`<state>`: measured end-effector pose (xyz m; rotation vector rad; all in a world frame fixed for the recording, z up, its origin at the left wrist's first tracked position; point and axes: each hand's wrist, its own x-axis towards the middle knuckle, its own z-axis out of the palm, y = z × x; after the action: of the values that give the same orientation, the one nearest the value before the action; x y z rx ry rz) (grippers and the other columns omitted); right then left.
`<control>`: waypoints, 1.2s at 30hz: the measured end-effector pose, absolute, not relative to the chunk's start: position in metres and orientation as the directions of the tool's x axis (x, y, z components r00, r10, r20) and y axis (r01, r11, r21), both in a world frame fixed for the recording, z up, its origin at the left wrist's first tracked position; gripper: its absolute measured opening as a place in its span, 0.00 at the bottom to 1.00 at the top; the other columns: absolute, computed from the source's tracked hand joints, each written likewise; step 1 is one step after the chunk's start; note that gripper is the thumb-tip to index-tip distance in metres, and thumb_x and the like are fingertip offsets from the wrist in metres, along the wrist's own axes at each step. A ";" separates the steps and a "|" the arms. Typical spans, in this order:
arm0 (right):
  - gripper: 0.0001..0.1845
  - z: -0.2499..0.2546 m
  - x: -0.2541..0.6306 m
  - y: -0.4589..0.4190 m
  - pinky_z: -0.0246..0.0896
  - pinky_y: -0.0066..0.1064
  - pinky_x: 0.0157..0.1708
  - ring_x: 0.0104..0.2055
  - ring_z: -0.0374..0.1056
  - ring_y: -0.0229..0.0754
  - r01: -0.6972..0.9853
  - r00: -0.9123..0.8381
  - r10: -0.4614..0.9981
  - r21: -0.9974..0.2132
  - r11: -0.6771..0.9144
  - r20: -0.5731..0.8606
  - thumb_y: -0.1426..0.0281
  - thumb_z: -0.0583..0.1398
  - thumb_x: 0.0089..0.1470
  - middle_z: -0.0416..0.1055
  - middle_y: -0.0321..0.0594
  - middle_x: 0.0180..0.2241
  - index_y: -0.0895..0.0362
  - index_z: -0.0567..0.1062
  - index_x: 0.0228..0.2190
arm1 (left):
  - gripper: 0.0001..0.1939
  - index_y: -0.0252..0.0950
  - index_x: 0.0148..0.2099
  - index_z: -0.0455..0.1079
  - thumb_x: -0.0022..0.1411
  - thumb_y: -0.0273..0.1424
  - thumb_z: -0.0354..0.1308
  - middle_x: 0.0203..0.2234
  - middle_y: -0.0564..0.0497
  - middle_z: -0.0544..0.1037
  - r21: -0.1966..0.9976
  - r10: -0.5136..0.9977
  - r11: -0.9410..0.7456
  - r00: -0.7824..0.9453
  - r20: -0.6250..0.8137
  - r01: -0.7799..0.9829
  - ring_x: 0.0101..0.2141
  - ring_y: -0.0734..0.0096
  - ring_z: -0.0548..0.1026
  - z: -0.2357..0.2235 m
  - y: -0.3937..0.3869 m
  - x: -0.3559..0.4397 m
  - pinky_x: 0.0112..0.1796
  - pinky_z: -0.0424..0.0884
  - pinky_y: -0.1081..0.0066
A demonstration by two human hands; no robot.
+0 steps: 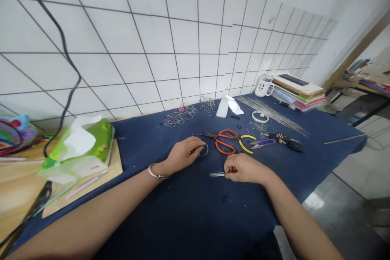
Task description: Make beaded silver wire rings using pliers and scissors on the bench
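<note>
My left hand [185, 153] rests on the blue cloth [189, 211], fingers curled round a small wire ring [204, 150]. A silver bangle sits on that wrist. My right hand [243, 168] is closed in a pinch on a short bundle of thin wires [217, 174] that sticks out to the left. Just beyond both hands lie orange-handled scissors [224, 141], yellow-handled pliers [247, 141] and purple snips [263, 143].
Coiled wire pieces [179, 117] and long straight wires [271, 113] lie at the back of the table. A white mug [263, 87] and stacked books [297, 91] stand at the far right. A green tissue pack [79, 146] sits on a wooden board at left. A black cable [65, 57] hangs along the tiled wall.
</note>
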<state>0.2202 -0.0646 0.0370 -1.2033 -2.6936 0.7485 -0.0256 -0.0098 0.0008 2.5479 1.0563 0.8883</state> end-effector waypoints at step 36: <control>0.06 0.036 0.224 -0.060 0.50 0.23 0.29 0.29 0.60 0.33 0.705 -0.599 0.797 -0.522 0.480 -0.077 0.67 0.57 0.50 0.66 0.33 0.27 0.56 0.72 0.29 | 0.11 0.38 0.43 0.68 0.58 0.27 0.48 0.33 0.52 0.72 0.654 0.635 -0.638 0.758 0.150 0.405 0.33 0.75 0.69 0.011 -0.049 -0.003 0.36 0.65 0.75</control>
<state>0.2239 -0.0604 0.0355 -1.3057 -2.5469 0.7728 -0.0026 -0.0493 0.0109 2.3422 0.7763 0.4934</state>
